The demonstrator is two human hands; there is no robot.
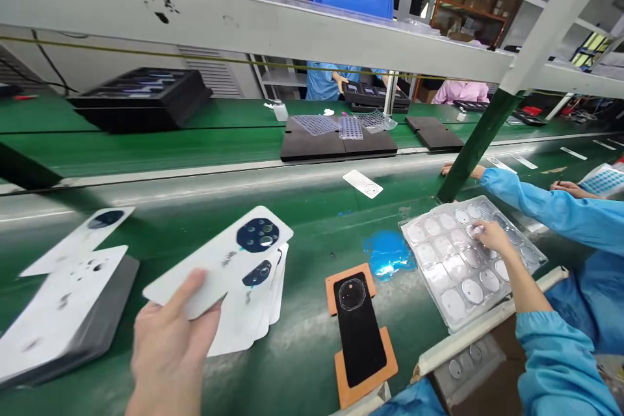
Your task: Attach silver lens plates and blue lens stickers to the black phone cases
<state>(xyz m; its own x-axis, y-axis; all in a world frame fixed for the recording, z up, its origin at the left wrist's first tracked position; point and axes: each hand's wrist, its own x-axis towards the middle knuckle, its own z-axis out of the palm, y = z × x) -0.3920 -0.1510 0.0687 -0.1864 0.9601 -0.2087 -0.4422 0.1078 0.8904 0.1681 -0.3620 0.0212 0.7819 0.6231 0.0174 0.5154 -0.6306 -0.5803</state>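
My left hand (170, 338) grips a white phone back cover (214, 266) with a dark camera patch, its thumb on top. Just beyond and under it, several similar white covers (253, 312) lie fanned out. Over at the right, my right hand (492, 237), below a blue sleeve, has its fingertips drawn together at a clear blister tray (453, 318) of round discs. What those fingertips hold, if anything, is hidden. Between my hands, a black phone-shaped plate (358, 331) with a ring on it rests in an orange holder (344, 380).
Left stands a stack of white covers (63, 299) with a loose cover (80, 240) behind. A blue film (389, 253) and a white card (363, 183) lie ahead. A green post (475, 149) rises behind the tray. A co-worker's blue sleeve (541, 198) reaches in from the right.
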